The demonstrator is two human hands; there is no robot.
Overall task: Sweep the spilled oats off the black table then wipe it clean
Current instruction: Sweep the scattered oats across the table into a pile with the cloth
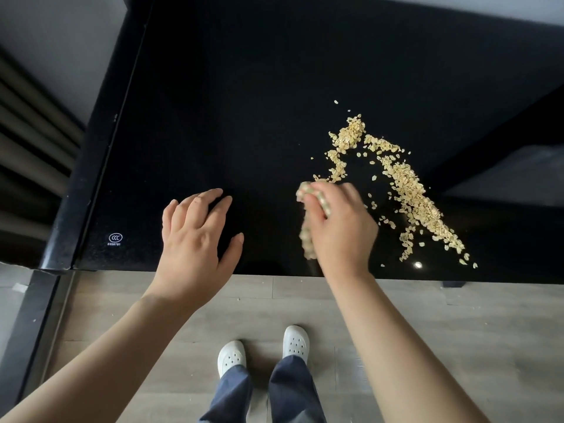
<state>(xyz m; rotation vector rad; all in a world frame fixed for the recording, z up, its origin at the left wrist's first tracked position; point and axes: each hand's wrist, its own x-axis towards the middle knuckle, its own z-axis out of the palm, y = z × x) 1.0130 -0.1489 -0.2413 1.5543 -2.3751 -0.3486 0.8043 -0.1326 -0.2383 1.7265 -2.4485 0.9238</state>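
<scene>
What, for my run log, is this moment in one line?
step: sweeping oats | right hand: blurred, oats against fingers | left hand: open, over black table | wipe: not started

Oats (409, 190) on table (244, 102), right; hands (195, 236) near front edge, left of oats.

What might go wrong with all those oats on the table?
The right hand seems to push oats toward the near edge of the black table with nothing visible below to catch them, so they may scatter over the floor by the shoes. Stray flakes farther back could get missed.
</scene>
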